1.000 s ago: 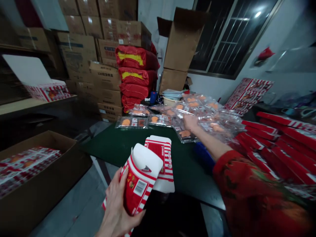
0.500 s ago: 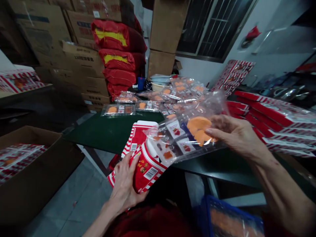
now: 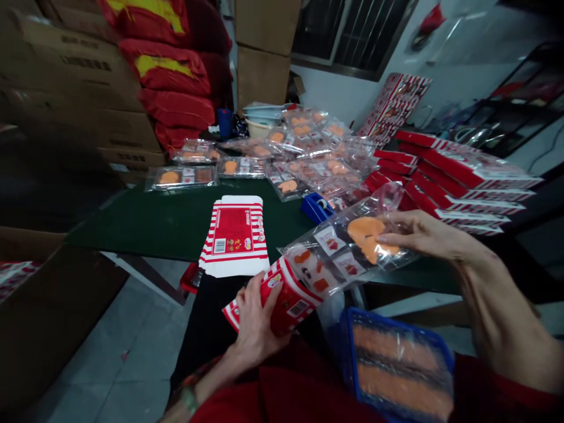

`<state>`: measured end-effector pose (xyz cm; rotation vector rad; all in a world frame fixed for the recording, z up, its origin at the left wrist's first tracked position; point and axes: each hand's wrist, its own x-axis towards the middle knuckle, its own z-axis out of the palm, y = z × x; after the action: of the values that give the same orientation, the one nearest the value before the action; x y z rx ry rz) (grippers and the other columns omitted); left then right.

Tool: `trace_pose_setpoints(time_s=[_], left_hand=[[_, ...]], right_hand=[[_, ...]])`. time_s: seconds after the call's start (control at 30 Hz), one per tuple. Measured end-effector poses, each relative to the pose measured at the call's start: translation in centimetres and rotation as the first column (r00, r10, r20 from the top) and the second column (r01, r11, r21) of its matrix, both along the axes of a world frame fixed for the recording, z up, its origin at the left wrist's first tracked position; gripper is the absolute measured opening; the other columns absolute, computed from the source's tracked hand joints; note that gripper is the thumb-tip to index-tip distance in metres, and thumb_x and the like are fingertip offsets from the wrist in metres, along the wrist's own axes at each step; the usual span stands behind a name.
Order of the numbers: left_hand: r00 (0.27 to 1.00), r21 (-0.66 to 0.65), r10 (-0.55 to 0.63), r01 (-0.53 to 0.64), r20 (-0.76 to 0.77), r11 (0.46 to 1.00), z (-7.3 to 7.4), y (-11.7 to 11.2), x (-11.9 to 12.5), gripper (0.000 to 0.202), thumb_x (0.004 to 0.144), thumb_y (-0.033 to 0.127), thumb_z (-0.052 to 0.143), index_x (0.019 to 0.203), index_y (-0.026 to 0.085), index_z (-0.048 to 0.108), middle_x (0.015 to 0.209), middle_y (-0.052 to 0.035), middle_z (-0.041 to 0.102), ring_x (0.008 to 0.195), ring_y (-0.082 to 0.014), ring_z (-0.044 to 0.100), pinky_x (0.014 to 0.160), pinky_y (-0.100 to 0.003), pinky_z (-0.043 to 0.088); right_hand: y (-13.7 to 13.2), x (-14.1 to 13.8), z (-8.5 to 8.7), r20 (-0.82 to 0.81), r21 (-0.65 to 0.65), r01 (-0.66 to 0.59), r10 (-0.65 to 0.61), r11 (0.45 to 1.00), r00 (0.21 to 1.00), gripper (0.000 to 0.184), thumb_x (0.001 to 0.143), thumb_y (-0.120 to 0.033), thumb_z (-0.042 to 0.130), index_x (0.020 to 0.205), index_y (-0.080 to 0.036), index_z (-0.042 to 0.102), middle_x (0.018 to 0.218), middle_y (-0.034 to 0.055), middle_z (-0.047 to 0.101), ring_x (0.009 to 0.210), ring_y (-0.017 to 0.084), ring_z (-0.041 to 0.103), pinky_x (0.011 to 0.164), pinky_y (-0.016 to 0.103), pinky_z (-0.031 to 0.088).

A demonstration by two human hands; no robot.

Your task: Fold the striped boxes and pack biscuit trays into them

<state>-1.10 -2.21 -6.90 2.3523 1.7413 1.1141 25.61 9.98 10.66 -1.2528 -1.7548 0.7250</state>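
Note:
My left hand (image 3: pixel 255 317) grips a red-and-white striped paperboard carton (image 3: pixel 291 301) near the table's front edge. My right hand (image 3: pixel 423 232) pinches a transparent plastic bag of orange and red food pieces (image 3: pixel 339 247), with its fingers on the orange pieces. The bag's lower end sits at the carton's open top, and how far it reaches inside is hidden. A flat striped carton blank (image 3: pixel 235 235) lies on the green table mat (image 3: pixel 132 229), just beyond my left hand.
Several bagged food packs (image 3: pixel 308 161) are piled at the table's back. A blue tape dispenser (image 3: pixel 317 207) sits near them. Flat red cartons (image 3: pixel 458 182) are stacked at right. A blue crate (image 3: pixel 392 364) sits below my right arm, and cardboard boxes and red sacks (image 3: pixel 167 76) stand at left.
My right hand has lifted a bag from the pile and brought it to the carton's open top. The view has swung down and right, bringing the blue crate into view.

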Motion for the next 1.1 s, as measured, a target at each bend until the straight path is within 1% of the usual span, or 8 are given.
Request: trace_pose_setpoints(time_s=[0.13,0.27,0.37,0.53,0.8,0.9,1.0,1.1], left_hand=[[0.993,0.025,-0.003,0.0,0.122,1.0,-2.1,1.4,2.8,0.11,0.059,0.035,0.075,0.144,0.031,0.005,0.145,-0.0188,0.017,0.129,-0.0437,0.03,0.094,-0.058,0.032],[0.979,-0.161,0.012,0.021,0.202,0.987,-2.2,0.3,1.4,0.12,0.051,0.044,0.082,0.144,0.027,0.008,0.142,-0.0199,0.023,0.128,-0.0436,0.032,0.094,-0.06,0.036],[0.941,-0.108,0.079,-0.046,0.329,0.993,-0.8,0.5,-0.4,0.1,0.068,0.045,0.072,0.144,0.022,0.011,0.14,-0.0199,0.03,0.128,-0.0373,0.036,0.098,-0.056,0.037],[0.906,0.135,-0.098,0.046,0.413,0.99,0.9,3.4,-0.6,0.053,0.083,0.031,0.059,0.13,0.023,0.035,0.119,-0.0113,0.051,0.109,-0.0239,0.054,0.091,-0.04,0.047],[0.873,0.158,-0.085,0.009,0.481,0.987,1.9,4.7,1.6,0.049,0.078,0.024,0.06,0.122,0.018,0.038,0.104,-0.0087,0.053,0.094,-0.0204,0.054,0.082,-0.035,0.047],[0.851,0.113,-0.081,0.026,0.52,0.993,2.2,4.7,2.2,0.032,0.079,0.019,0.056,0.109,0.018,0.045,0.096,-0.0058,0.052,0.088,-0.0186,0.053,0.078,-0.033,0.046],[0.85,0.095,-0.115,0.077,0.514,0.993,2.4,4.5,2.8,0.015,0.078,0.018,0.054,0.092,0.018,0.051,0.086,-0.0037,0.048,0.08,-0.0171,0.049,0.069,-0.03,0.043],[0.844,0.083,-0.126,0.097,0.521,0.992,2.6,4.4,3.0,0.005,0.077,0.02,0.054,0.078,0.018,0.049,0.082,-0.0024,0.043,0.074,-0.016,0.046,0.062,-0.028,0.04]], right_hand=[[-0.5,-0.2,-0.5,-0.016,-0.022,0.012,-0.012,1.0,1.0,0.03,0.073,-0.044,0.064,0.086,-0.018,0.066,0.069,-0.0006,0.062,0.068,0.013,0.062,0.059,0.025,0.051],[1.0,-1.0,-0.5,0.013,-0.299,-0.128,0.139,0.946,0.99,0.031,0.06,-0.028,0.074,0.088,-0.016,0.067,0.068,-0.0022,0.064,0.063,0.013,0.063,0.056,0.024,0.051],[2.3,-1.5,-0.4,-0.065,-0.456,-0.259,0.259,0.851,0.964,0.04,0.053,-0.02,0.077,0.092,-0.015,0.068,0.068,-0.0015,0.066,0.061,0.013,0.064,0.055,0.024,0.051],[2.2,-1.6,-0.1,-0.178,-0.48,-0.339,0.289,0.809,0.941,0.041,0.055,-0.016,0.076,0.095,-0.015,0.068,0.073,0.0019,0.07,0.062,0.013,0.065,0.056,0.023,0.052],[0.6,-1.6,0.4,-0.099,-0.413,-0.214,0.19,0.885,0.977,0.097,0.047,-0.016,0.084,0.134,-0.028,0.042,0.104,0.0039,0.066,0.089,0.019,0.065,0.069,0.031,0.056],[0.9,-1.9,1.4,0.027,-0.358,-0.245,0.273,0.901,0.962,0.065,0.058,-0.029,0.08,0.117,-0.024,0.053,0.1,0.0046,0.066,0.085,0.018,0.064,0.068,0.029,0.054],[1.4,-2.7,2.6,0.366,-0.295,-0.267,0.366,0.918,0.855,0.034,0.07,-0.041,0.07,0.092,-0.018,0.058,0.095,0.0065,0.066,0.075,0.017,0.063,0.063,0.028,0.05],[1.0,-4.9,3.1,0.814,-0.131,-0.298,0.274,0.946,0.513,0.041,0.072,-0.034,0.07,0.109,-0.02,0.059,0.103,0.0087,0.066,0.081,0.022,0.064,0.062,0.029,0.045]])
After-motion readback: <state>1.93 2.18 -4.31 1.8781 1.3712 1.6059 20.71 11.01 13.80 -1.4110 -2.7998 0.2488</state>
